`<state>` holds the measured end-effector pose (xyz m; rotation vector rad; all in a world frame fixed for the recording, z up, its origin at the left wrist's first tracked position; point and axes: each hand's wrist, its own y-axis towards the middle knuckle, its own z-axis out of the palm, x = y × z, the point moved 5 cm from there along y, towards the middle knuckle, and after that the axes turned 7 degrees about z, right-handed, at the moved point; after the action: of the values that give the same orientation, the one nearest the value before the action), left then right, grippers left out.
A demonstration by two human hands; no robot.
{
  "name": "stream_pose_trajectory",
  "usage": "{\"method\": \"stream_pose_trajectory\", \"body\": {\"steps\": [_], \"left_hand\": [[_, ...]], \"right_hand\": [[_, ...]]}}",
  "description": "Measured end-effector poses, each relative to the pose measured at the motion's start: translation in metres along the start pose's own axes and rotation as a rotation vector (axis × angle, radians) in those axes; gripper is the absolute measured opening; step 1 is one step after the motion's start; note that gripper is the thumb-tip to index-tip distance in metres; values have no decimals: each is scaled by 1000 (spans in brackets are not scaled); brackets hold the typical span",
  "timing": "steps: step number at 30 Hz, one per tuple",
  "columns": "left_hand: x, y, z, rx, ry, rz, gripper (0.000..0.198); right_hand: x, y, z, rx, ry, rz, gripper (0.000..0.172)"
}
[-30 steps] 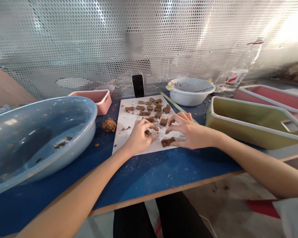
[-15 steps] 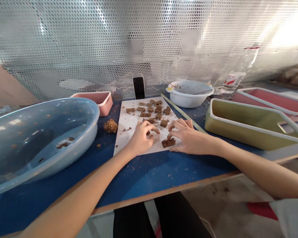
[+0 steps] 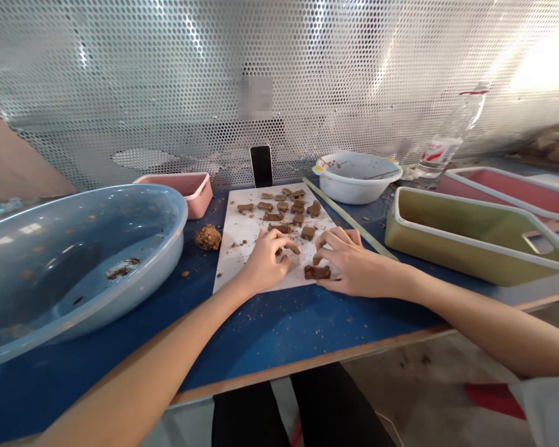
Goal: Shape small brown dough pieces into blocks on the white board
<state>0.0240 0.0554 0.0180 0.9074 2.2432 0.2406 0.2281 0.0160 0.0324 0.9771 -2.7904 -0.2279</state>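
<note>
A brown clay-like piece [image 3: 317, 272], roughly bone-shaped, lies near the front edge of a white sheet [image 3: 235, 254]. My right hand [image 3: 349, 261] arches just right of it, fingers curled but apart, the thumb close to its right end; whether they touch I cannot tell. To the left, my left hand [image 3: 265, 259] rests over the sheet with bent fingers and a gap between thumb and forefinger, gripping nothing that I can see. Part of the sheet beneath its palm is hidden. Several similar brown pieces [image 3: 273, 216] lie farther back among crumbs.
A brown lump [image 3: 208, 237] sits left of the sheet, beside a big blue basin [image 3: 168, 248] and a pink box [image 3: 199, 197]. A phone [image 3: 261, 166] stands behind. On the right are a pale strip [image 3: 349, 217], white bowl [image 3: 354, 189], green bin [image 3: 447, 245] and bottle [image 3: 451, 136].
My right hand has shifted very slightly down, and the nearby clay piece has turned a little to lie more level. My left hand stays nearly still.
</note>
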Motion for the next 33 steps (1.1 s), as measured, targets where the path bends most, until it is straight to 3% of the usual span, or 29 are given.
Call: {"method": "stream_pose_trajectory", "body": {"steps": [10,33], "left_hand": [[2,0,0,13,-3,-14,31],[0,0,-1,7,-5,-10,32]], "right_hand": [[2,1,4,15,67,33,17],[2,3,8,35,107,70,19]]}}
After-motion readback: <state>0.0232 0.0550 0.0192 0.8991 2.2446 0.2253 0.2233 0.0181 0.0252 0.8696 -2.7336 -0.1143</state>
